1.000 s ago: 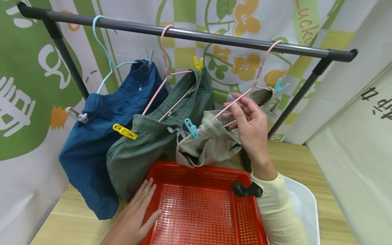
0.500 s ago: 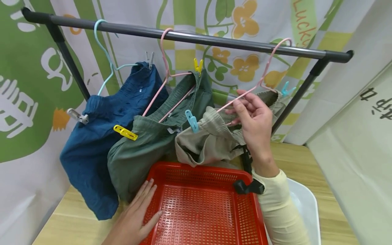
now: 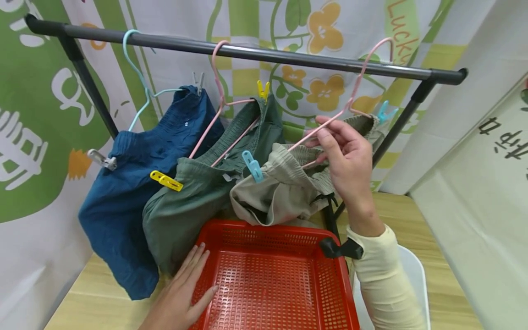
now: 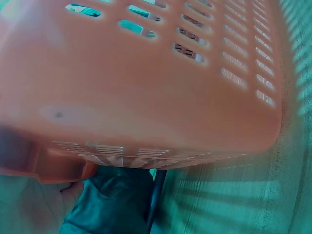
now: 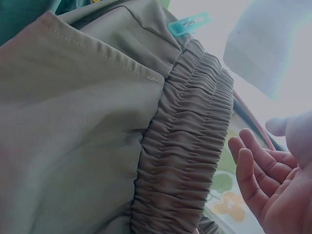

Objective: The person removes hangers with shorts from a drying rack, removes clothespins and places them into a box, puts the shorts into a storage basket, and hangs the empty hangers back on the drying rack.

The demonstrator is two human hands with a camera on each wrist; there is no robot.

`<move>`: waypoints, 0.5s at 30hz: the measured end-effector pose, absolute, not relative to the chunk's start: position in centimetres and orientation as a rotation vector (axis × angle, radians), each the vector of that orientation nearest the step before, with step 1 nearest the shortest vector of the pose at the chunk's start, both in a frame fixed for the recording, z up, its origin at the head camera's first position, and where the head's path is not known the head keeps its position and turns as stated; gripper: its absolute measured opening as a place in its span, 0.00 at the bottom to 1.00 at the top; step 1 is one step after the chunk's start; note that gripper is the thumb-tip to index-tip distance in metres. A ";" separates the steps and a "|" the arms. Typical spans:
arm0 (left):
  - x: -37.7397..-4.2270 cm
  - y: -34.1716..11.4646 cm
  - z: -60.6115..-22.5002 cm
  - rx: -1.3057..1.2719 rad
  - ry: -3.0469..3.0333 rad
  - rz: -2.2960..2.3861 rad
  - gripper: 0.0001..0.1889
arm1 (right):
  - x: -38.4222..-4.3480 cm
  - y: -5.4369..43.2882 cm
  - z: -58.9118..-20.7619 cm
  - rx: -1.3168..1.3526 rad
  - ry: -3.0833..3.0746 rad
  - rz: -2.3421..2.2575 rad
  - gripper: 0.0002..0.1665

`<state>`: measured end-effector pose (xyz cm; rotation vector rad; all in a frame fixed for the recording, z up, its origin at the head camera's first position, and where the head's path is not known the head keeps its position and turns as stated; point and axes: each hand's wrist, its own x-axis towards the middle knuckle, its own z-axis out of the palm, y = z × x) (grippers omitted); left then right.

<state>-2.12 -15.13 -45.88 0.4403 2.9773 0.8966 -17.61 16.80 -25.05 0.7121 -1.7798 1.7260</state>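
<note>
My right hand point(image 3: 349, 158) pinches the sloping arm of a pink clothes hanger point(image 3: 355, 90) between thumb and fingers. Beige elastic-waist shorts point(image 3: 284, 192) hang from it, fixed by a light blue clothespin point(image 3: 252, 166) at the left and another blue clothespin point(image 3: 386, 112) at the right. The hanger's hook rises above the dark rail point(image 3: 288, 56). In the right wrist view, the gathered waistband point(image 5: 183, 146) lies beside the curled fingers point(image 5: 258, 170). My left hand point(image 3: 179, 284) rests with straight fingers on the left rim of a red perforated basket point(image 3: 264, 279).
Blue shorts point(image 3: 140, 178) on a light blue hanger and green shorts point(image 3: 194, 201) on a pink hanger hang to the left, held by clothespins. A white tray point(image 3: 412, 275) lies right of the basket, partly under the right sleeve. A patterned curtain point(image 3: 247, 23) stands behind the rail.
The right hand has moved slightly right with the pink hanger and beige shorts. The hanger's hook has risen higher above the rail. The left hand has stayed on the basket.
</note>
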 end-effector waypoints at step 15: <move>-2.2 -15.0 -45.8 0.423 2.969 0.893 0.41 | -13.8 16.9 -25.3 0.673 -1.805 1.774 0.14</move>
